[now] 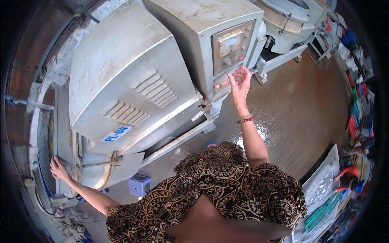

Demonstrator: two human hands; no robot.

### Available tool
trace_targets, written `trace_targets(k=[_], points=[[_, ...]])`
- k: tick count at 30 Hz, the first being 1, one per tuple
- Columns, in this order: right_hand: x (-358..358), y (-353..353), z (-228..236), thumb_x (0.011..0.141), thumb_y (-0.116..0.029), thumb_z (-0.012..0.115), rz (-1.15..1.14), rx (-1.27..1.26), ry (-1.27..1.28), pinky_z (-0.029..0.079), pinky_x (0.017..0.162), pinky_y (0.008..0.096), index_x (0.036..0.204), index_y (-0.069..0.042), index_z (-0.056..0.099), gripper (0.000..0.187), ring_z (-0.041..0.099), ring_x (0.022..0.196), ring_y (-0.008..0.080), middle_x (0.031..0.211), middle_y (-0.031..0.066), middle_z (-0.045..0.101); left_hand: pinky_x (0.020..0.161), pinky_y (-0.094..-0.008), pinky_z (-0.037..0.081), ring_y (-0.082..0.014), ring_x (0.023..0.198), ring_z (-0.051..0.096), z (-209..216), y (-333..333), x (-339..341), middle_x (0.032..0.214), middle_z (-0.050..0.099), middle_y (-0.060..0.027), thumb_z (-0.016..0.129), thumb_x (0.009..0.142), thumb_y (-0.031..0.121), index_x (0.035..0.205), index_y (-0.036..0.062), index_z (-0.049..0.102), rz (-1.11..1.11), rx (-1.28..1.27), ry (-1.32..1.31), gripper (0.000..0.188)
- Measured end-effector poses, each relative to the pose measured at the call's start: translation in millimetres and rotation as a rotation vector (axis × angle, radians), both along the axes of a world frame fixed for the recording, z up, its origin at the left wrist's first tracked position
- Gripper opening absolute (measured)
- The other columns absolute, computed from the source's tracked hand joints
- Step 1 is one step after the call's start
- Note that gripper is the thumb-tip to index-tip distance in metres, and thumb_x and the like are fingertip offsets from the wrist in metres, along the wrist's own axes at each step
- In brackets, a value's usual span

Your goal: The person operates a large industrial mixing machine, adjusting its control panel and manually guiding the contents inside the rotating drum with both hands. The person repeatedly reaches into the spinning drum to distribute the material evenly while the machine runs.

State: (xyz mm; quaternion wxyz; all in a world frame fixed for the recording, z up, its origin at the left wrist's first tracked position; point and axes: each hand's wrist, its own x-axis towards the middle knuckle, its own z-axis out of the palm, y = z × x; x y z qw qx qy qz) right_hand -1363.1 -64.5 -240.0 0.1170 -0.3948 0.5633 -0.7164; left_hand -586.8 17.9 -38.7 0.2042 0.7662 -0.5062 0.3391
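The left hand (58, 168) lies flat, fingers spread, on the worn grey metal drum rim (65, 178) of the big grey industrial machine (121, 81), gripping nothing. Farther off, the right hand (239, 83), fingers apart and empty, reaches the small control panel with red buttons (227, 52). Best to press one button squarely with a single fingertip, body braced.

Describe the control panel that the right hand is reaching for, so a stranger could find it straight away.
Start at the big grey machine filling the upper left of the head view. On its right stands a boxy grey cabinet, and the control panel is the slanted face on it, just above the raised right hand. Unlike the louvred housing beside it, it carries a pale meter, a round knob and small red buttons.
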Motion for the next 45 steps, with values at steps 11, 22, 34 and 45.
trace_targets(k=[11,22,34,45], points=[[-0.6,-15.3,45.2,0.075,-0.003,0.066,0.010,-0.002,0.334,0.047,0.058,0.0239,0.096,-0.003,0.058,0.023,0.055,0.064,0.0108,0.079,0.0055,0.058,0.089,-0.0403,0.030,-0.0300,0.098,0.047,1.6,-3.6,23.9,0.109,0.056,-0.0078,0.046,0.084,0.048,0.117,0.0203,0.053,0.097,0.138,0.049,0.043],[-9.3,-22.6,42.2,0.079,-0.008,0.065,0.134,0.058,0.137,0.049,0.056,0.0223,0.092,0.003,0.056,0.019,0.058,0.063,0.0085,0.074,0.0071,0.062,0.090,-0.0398,0.028,-0.0301,0.098,0.045,5.1,-2.2,5.1,0.108,0.056,-0.0085,0.048,0.081,0.050,0.118,0.0174,0.053,0.133,0.121,0.132,0.049],[-7.4,-15.9,52.5,0.081,-0.013,0.063,0.131,0.134,0.172,0.049,0.055,0.0241,0.090,0.004,0.055,0.021,0.059,0.060,0.0114,0.074,0.0101,0.063,0.089,-0.0380,0.028,-0.0292,0.096,0.047,8.9,0.1,7.8,0.110,0.055,-0.0078,0.048,0.081,0.050,0.118,0.0180,0.053,0.130,0.133,0.124,0.049],[-6.8,-12.0,59.3,0.081,-0.028,0.062,0.041,0.276,0.277,0.049,0.059,0.0347,0.089,0.000,0.057,0.029,0.062,0.066,0.0262,0.074,0.0146,0.064,0.089,-0.0402,0.026,-0.0282,0.096,0.045,0.9,0.3,31.2,0.112,0.054,-0.0050,0.045,0.082,0.053,0.116,0.0210,0.054,0.011,0.122,-0.020,0.048]])
